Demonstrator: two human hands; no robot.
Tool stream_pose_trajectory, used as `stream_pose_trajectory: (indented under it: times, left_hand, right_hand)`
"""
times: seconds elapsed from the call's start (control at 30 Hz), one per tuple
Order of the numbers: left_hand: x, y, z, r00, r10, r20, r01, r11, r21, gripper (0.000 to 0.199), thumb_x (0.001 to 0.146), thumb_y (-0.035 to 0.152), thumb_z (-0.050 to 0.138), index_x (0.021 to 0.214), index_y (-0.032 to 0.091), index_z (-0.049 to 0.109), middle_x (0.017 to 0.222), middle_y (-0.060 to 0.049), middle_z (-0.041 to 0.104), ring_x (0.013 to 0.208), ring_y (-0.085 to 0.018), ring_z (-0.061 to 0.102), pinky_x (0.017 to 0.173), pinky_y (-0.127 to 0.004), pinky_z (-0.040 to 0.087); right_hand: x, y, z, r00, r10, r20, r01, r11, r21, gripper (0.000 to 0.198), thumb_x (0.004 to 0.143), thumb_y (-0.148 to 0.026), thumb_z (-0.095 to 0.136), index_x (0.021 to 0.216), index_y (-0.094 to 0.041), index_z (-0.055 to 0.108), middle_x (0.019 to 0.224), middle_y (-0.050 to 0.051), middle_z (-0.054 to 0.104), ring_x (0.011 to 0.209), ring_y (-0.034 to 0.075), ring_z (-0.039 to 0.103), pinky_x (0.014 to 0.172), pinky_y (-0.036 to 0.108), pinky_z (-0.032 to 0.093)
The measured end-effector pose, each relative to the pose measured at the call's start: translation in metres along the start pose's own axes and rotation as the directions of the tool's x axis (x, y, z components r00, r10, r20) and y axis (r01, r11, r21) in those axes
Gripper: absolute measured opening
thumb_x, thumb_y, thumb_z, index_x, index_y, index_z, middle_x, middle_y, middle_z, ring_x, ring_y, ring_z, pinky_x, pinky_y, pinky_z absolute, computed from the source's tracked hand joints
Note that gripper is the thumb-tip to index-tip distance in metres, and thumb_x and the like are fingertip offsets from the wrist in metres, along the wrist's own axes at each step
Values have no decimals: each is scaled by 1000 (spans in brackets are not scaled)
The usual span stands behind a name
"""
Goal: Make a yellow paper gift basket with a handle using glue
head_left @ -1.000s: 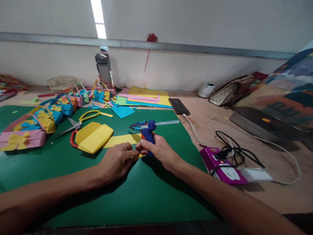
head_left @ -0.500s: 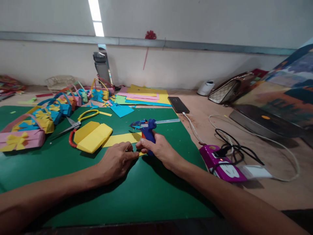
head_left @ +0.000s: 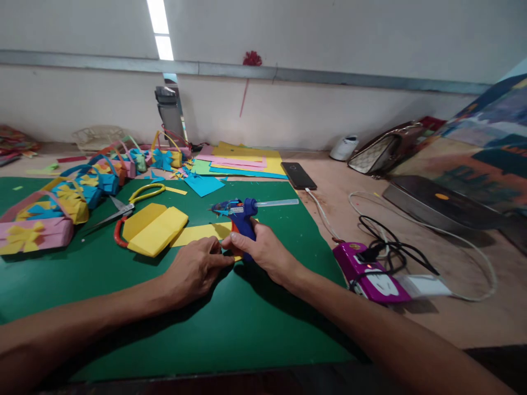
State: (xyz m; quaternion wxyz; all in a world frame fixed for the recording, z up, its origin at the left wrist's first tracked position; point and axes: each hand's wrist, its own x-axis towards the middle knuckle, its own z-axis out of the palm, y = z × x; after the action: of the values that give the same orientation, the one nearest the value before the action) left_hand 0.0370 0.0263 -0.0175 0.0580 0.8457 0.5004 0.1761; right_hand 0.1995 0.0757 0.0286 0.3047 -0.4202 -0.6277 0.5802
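My right hand (head_left: pixel 269 249) is wrapped around the handle of a blue glue gun (head_left: pixel 244 216), its nozzle pointing left and a clear glue stick (head_left: pixel 276 203) sticking out behind. Close beside it, my left hand (head_left: pixel 197 266) has its fingers curled at a small yellow paper piece (head_left: pixel 237 259), mostly covered by the fingers of both hands. Behind the hands lies a flat yellow paper strip (head_left: pixel 197 234). To its left rests a folded yellow paper box (head_left: pixel 158 230), partly over scissors (head_left: pixel 123 211) with a red and a yellow handle.
Several small paper baskets (head_left: pixel 51 233) line the left of the green mat (head_left: pixel 197 334). Coloured paper sheets (head_left: pixel 242 156), a grey bottle (head_left: pixel 169 112) and a phone (head_left: pixel 297 175) sit behind. At right are a purple power strip (head_left: pixel 370 274) with cables and a dark case (head_left: pixel 436 203).
The view has shifted slightly. My right hand and the glue gun have moved a little left. My left hand has stayed almost in place by the small yellow paper.
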Motion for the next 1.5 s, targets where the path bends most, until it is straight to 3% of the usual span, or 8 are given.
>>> stream_pose_trajectory:
  times: [0.23,0.5,0.73,0.9,1.1,1.27,1.37,1.5]
  left_hand:
    - [0,0,-1,1000,24,-2,-24,1000,19,27,90,27,42,92,27,70,71,-3,48,63,-14,44,53,-25,26]
    - [0,1,-2,998,-56,-27,50,980,-190,23,89,23,46,81,20,67,70,-1,50,66,-12,47,58,-23,33]
    - [-1,0,0,999,32,-15,-31,999,39,29,92,26,38,95,25,67,73,-4,51,65,-15,45,56,-25,32]
    - [-2,0,0,999,32,-4,-32,999,22,28,91,26,40,96,29,67,76,-3,51,66,-15,45,58,-26,32]
    - [-1,2,-4,998,-61,-32,54,983,-175,22,90,22,42,89,16,64,77,-4,56,73,-15,51,66,-26,40]
    - [-1,3,-4,997,-63,-33,56,984,-171,22,89,21,44,89,18,65,76,-4,56,72,-15,51,64,-26,39]
    - [-2,2,-3,999,-42,-22,39,993,-108,25,90,22,42,88,20,66,74,-3,54,68,-14,48,59,-26,34]
    - [-2,1,-1,1000,-27,-7,27,998,-57,26,91,25,41,88,24,67,74,-2,51,66,-14,45,57,-26,29]
  right_hand:
    - [3,7,-1,1000,26,0,-26,997,70,12,75,-21,62,86,-17,59,73,1,67,67,14,64,65,26,51]
    - [3,12,-3,999,35,7,-35,996,78,14,76,-24,61,87,-17,55,74,2,67,63,11,61,62,24,49]
    - [3,10,-2,1000,23,0,-23,998,61,16,75,-25,62,87,-17,56,74,1,67,64,12,62,62,25,49]
    - [3,11,-2,1000,17,3,-17,997,73,15,74,-25,61,85,-18,55,74,2,67,63,12,61,61,25,49]
    - [-2,3,-9,993,-64,-99,56,995,-87,15,71,-25,63,81,-18,54,70,0,63,59,12,58,58,25,47]
    - [-2,-5,-18,981,-129,-144,82,953,-291,14,65,-21,64,75,-19,54,65,-3,55,57,11,50,56,25,42]
    - [2,2,-21,978,-168,-123,115,929,-352,21,63,-21,65,83,-18,58,71,-1,58,61,14,50,59,28,41]
    - [2,10,-21,972,-231,-52,191,894,-405,54,64,-14,63,117,-18,51,74,-1,61,62,14,54,61,27,42]
